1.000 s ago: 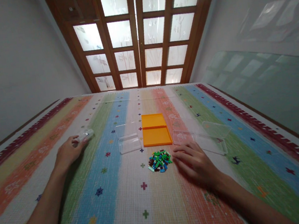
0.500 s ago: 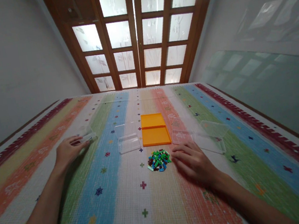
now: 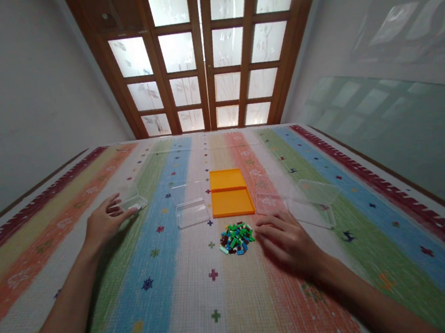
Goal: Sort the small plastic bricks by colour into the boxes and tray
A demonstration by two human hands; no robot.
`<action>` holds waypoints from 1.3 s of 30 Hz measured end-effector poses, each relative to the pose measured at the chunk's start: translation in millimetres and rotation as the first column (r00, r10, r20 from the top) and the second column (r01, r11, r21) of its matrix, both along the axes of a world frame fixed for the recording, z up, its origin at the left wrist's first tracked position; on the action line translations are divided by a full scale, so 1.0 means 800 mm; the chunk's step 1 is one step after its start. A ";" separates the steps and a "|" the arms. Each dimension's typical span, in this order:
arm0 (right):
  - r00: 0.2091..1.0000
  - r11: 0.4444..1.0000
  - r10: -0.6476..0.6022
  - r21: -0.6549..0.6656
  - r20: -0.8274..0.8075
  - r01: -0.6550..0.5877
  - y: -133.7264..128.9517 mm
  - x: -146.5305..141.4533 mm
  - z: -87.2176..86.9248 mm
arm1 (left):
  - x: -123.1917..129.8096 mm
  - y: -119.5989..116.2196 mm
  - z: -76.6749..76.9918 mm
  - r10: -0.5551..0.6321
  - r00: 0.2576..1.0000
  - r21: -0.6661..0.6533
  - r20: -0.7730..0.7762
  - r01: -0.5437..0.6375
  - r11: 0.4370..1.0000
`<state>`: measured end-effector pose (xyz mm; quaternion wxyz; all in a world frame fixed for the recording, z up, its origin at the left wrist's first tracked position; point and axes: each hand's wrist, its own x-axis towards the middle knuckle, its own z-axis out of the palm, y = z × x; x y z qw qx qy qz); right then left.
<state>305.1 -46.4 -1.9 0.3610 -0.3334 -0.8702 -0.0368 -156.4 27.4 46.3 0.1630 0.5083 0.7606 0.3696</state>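
My left hand [image 3: 106,220] is at the left beside a clear plastic box [image 3: 132,201] with its lid raised. Thumb and fingers are apart, the thumb reaching along the box's near edge. Something small and pale lies by the thumb tip, too small to name. On the right, my right hand [image 3: 287,240] rests on the cloth with its fingers loosely stretched, tips beside a heap of small toy bricks [image 3: 237,239]. The bricks are mostly green, with blue, brown, white and yellow ones. Nothing shows in this hand, though its palm is hidden.
Behind the heap lies an open orange case [image 3: 232,202]. To its left is an open clear box [image 3: 192,213]; to its right are more clear boxes [image 3: 314,214], partly behind my right hand. A striped cloth [image 3: 191,301] covers the table, which reaches towards glazed wooden doors [image 3: 205,70].
My left fingers have spread and drawn back from the left clear box, whose interior shows more now. My right hand and the brick heap have stayed still.
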 end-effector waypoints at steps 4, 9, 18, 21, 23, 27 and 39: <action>1.000 1.000 0.001 0.002 -0.003 -0.001 0.000 0.000 0.002 | -0.004 0.003 -0.007 -0.022 0.999 0.026 0.027 0.021 0.999; 1.000 1.000 -0.010 0.010 -0.013 0.010 -0.001 0.000 0.005 | -0.009 0.006 -0.011 -0.025 0.999 0.041 0.046 0.023 0.999; 1.000 0.999 -0.019 0.050 -0.012 0.020 -0.003 -0.001 0.010 | 0.006 0.004 -0.002 -0.058 0.971 0.152 0.234 0.023 0.988; 0.999 0.997 -0.031 0.065 -0.016 0.032 -0.003 0.001 0.013 | 0.016 -0.005 0.007 -0.069 0.954 0.244 0.293 -0.004 0.970; 0.999 0.996 -0.032 0.079 -0.016 0.034 -0.003 0.002 0.014 | 0.022 -0.013 0.012 -0.067 0.946 0.280 0.316 -0.025 0.960; 0.999 0.995 -0.039 0.090 -0.008 0.039 -0.005 0.001 0.014 | 0.033 -0.035 0.017 -0.078 0.942 0.303 0.325 -0.025 0.953; 0.999 0.995 -0.039 0.097 -0.003 0.039 -0.007 -0.003 0.006 | 0.046 -0.093 -0.009 -0.201 0.947 0.101 0.249 0.181 0.978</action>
